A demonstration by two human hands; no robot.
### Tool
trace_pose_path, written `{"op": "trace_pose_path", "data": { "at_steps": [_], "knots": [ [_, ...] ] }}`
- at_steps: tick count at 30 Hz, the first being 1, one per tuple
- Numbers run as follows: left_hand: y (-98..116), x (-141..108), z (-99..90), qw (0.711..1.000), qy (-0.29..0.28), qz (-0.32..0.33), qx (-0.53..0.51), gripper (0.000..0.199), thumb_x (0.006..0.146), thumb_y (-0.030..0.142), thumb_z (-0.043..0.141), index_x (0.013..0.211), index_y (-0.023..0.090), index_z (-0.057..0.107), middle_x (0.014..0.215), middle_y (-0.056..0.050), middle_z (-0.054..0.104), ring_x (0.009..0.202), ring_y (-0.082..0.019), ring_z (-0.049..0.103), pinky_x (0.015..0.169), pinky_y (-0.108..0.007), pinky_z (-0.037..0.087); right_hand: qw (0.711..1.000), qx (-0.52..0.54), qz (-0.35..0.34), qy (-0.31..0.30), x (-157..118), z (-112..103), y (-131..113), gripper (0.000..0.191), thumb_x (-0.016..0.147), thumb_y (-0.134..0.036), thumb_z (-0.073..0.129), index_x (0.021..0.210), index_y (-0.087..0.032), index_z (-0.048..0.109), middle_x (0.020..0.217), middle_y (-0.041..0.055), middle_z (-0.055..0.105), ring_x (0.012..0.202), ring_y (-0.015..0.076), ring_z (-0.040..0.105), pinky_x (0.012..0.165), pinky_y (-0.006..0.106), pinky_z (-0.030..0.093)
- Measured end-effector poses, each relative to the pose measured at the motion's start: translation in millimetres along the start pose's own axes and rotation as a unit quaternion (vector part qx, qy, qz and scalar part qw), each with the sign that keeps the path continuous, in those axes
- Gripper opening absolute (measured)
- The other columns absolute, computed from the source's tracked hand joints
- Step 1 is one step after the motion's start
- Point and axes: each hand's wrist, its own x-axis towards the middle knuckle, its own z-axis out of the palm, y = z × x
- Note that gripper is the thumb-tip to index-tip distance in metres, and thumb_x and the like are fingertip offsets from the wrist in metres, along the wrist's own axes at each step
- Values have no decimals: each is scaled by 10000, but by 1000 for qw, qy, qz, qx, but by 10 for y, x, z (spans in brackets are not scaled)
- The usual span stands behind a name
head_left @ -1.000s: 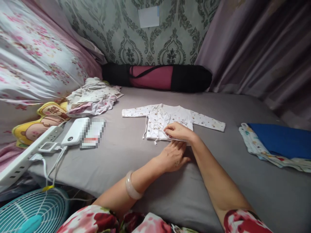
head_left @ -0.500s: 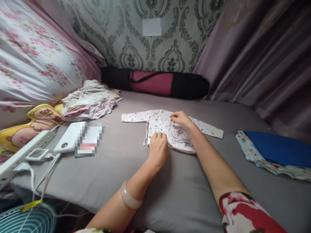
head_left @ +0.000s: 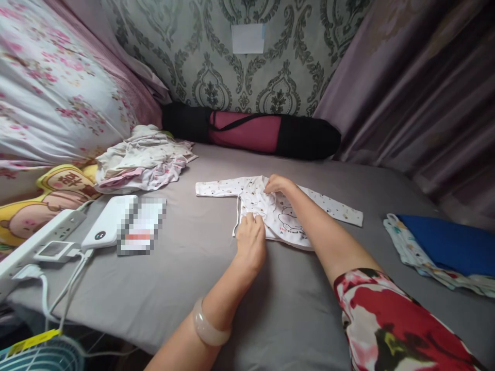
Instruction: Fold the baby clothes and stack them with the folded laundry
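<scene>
A small white baby shirt (head_left: pixel 278 219) lies spread on the grey sheet, with a speckled print, long sleeves stretched to both sides and a cartoon animal on the front. My left hand (head_left: pixel 250 239) has its fingers curled down on the shirt's lower left front, closed on the cloth. Higher up, near the neckline, my right hand (head_left: pixel 280 184) pinches the front of the shirt; its fingertips are partly hidden. A thin white tie string (head_left: pixel 236 219) hangs along the shirt's left side. My right forearm covers part of the cartoon.
Crumpled clothes (head_left: pixel 145 159) lie at the back left, beside a yellow cushion (head_left: pixel 42 206). Nearer are a white power bank (head_left: pixel 110 221), a power strip (head_left: pixel 58 234) and cables. Folded clothes with a blue piece (head_left: pixel 456 242) lie right. A long black and maroon bag (head_left: pixel 247 131) rests against the wall.
My right hand has shifted slightly left along the shirt's neckline, and its forearm now covers more of the cartoon. My left hand stays at the lower edge. The camera view has shifted a little.
</scene>
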Motion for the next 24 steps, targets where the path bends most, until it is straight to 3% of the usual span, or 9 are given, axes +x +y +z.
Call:
{"op": "trace_pose_path", "data": {
  "at_steps": [5, 9, 14, 20, 24],
  "knots": [
    [-67, 23, -3, 1000, -12, 2, 6, 251, 875, 43, 380, 1003, 126, 578, 1070, -157, 602, 1031, -283, 553, 838, -367, 449, 1000, -6, 1, 25, -82, 66, -48, 181, 628, -149, 696, 808, -136, 699, 762, 114, 694, 783, 264, 680, 636, 291, 475],
    [-104, 20, 57, 1000, 10, 27, -2, 307, 858, 52, 407, 1100, 146, 570, 1231, -177, 572, 1149, -307, 510, 901, -424, 440, 998, -30, -8, 60, -203, 60, -22, 205, 703, -155, 651, 903, -151, 696, 933, 148, 717, 911, 287, 680, 712, 307, 478],
    [-133, 13, 68, 999, -31, 10, 26, 444, 864, 74, 419, 1298, 146, 480, 1415, -221, 462, 1333, -353, 380, 994, -581, 367, 985, -113, -24, 128, -272, 71, 101, 312, 832, -98, 516, 1120, -145, 627, 1133, 177, 673, 1071, 291, 628, 851, 348, 455],
    [-157, 0, -12, 998, -53, 3, 39, 388, 851, 66, 419, 1204, 164, 547, 1375, -205, 498, 1271, -360, 437, 987, -632, 348, 963, -163, -89, 197, -308, 331, 237, 351, 910, -41, 359, 1193, -115, 553, 1198, 189, 601, 1114, 268, 569, 892, 347, 421],
    [-180, 14, -3, 999, -29, -3, 31, 330, 836, 81, 439, 1111, 193, 584, 1255, -156, 580, 1180, -332, 491, 999, -602, 332, 968, -73, -91, 224, -394, 377, 328, 306, 980, -221, 361, 1210, -147, 550, 1253, 156, 558, 1117, 251, 548, 904, 325, 415]
  ]
}}
